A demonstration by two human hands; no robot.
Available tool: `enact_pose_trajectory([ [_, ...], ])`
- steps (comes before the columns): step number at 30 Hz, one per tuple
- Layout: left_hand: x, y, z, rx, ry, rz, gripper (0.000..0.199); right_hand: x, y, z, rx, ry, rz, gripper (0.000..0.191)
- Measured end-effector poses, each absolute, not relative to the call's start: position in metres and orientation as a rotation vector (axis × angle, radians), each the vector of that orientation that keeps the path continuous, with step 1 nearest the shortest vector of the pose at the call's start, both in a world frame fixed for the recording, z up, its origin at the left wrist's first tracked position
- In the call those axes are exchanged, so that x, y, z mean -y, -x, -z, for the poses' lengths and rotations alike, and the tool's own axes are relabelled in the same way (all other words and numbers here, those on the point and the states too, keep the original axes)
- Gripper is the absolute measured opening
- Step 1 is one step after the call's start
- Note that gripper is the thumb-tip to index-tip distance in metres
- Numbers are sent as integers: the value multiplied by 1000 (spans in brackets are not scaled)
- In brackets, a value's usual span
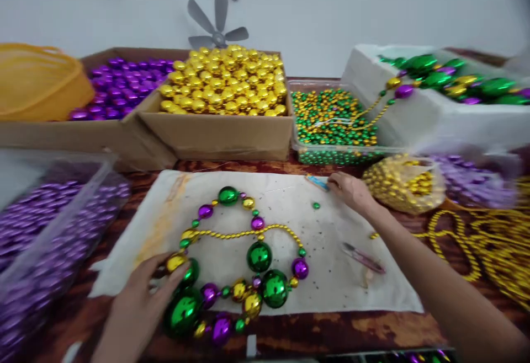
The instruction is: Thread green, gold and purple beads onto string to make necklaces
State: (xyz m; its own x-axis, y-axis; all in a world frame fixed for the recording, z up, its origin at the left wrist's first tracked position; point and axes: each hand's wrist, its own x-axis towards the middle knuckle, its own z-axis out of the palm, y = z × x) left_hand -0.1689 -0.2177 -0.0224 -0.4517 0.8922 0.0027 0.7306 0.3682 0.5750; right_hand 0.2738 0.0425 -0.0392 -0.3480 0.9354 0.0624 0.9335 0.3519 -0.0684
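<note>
A necklace of shiny green, purple and gold beads (274,289) lies on a white cloth (298,214), partly looped, with a thin gold bead strand across it. My left hand (144,291) pinches a gold bead (176,262) at the necklace's left side, near the large green balls. At the cloth's far right edge, my right hand (350,191) has its curled fingers at the near end of a small blue tool, which looks like thread snips (318,182). Below that hand lies a loose green bead (316,206). A pinkish-handled cutter (364,258) rests on the cloth's right part.
Along the back stand a cardboard box of gold beads (215,131), purple beads (120,87), a clear tub of small beads (337,150) and a white foam box (467,115). A purple-bead bin (58,225) is left; bagged gold beads (385,186) and gold strands (497,247) lie right.
</note>
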Motion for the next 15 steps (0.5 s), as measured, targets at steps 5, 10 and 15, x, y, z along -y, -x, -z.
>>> enact_pose_trajectory([
  [5,221,138,0,-2316,-1474,-774,35,-46,-237,58,2583,1608,-2,16],
  [10,227,130,3,-2312,-1415,-961,31,-60,-245,77,2598,1554,24,5],
  [15,225,124,-3,-2133,-1237,-1187,34,-46,-217,57,2515,1421,-375,7],
])
